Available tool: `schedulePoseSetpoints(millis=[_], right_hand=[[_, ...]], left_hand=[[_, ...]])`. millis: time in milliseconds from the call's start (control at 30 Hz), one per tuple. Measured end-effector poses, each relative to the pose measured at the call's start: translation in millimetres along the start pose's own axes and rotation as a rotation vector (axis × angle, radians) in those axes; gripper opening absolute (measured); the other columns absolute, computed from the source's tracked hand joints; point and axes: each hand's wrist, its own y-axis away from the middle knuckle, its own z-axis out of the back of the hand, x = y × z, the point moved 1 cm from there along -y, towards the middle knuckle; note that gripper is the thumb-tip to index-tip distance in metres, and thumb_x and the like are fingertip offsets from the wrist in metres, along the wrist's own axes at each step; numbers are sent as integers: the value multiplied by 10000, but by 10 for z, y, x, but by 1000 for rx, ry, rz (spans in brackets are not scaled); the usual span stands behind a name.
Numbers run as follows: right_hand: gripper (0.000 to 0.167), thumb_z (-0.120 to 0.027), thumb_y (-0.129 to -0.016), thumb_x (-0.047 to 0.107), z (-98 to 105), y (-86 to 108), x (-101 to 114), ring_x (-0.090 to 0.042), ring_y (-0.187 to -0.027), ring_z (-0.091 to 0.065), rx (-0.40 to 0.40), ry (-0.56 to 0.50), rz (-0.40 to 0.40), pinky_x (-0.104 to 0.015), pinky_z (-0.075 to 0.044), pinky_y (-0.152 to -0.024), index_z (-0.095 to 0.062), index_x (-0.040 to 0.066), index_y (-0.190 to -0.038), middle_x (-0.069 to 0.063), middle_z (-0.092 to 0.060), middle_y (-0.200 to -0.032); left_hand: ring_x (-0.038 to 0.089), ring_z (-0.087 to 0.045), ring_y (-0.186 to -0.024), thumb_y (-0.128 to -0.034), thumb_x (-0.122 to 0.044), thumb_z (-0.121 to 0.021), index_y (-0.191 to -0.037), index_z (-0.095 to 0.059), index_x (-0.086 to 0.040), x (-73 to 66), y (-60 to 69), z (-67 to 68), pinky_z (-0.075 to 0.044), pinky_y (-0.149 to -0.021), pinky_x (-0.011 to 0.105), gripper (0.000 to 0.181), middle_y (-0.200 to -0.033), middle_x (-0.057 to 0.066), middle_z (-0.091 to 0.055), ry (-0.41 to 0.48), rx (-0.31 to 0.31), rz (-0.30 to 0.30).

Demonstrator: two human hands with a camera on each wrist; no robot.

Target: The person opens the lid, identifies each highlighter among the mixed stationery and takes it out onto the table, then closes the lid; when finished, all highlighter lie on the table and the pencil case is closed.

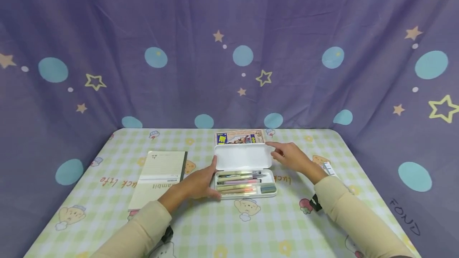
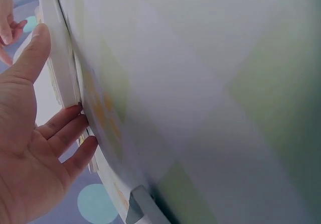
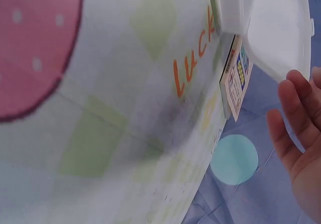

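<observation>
A white pencil case [image 1: 247, 197] lies with its lid [image 1: 244, 157] raised at the back. Inside are several pens [image 1: 236, 182] and a grey-blue block [image 1: 267, 188]. My left hand [image 1: 199, 181] is at the case's left end, thumb near the front corner and index finger up beside the lid. In the left wrist view, the fingers [image 2: 67, 128] of that hand lie loosely extended against the case. My right hand [image 1: 292, 156] reaches to the lid's upper right corner with an extended index finger. In the right wrist view, its fingertips [image 3: 288, 88] are close to the lid's edge; contact is unclear.
Behind the lid lies a colourful printed box or book [image 1: 240, 136], partly hidden. A cream notebook [image 1: 161, 176] is on the left. Near the right forearm sits a small white item [image 1: 328, 168], partly covered. A purple curtain [image 1: 244, 98] closes off the table's back.
</observation>
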Motion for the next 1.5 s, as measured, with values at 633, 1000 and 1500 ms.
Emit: schedulePoseSetpoints(millis=[633, 1000, 1500], right_hand=[[290, -668, -998, 221, -320, 134, 219, 5, -820, -658, 249, -91, 172, -229, -555, -738, -732, 118, -1262, 24, -781, -1052], [228, -735, -945, 222, -415, 143, 305, 54, -720, -539, 247, -14, 267, -170, -506, -697, -789, 144, -1152, 81, -724, -868], [225, -748, -937, 247, -457, 136, 336, 22, -722, -499, 251, 93, 315, -178, -446, -683, -798, 177, -1145, 53, -695, -905]], left_hand=[[317, -564, -1348, -741, -584, -836, -1623, 90, -26, -2, 16, -44, -417, -1168, 450, 1395, -1510, 132, -534, 21, -1, -17], [327, -562, -1349, -739, -573, -845, -1622, 80, -14, 6, -3, -43, -420, -1164, 459, 1395, -1510, 139, -535, 11, -15, -28], [330, -542, -1370, -748, -596, -831, -1623, 94, -24, 35, -27, -18, -421, -1161, 460, 1397, -1528, 137, -517, 3, -5, -29]])
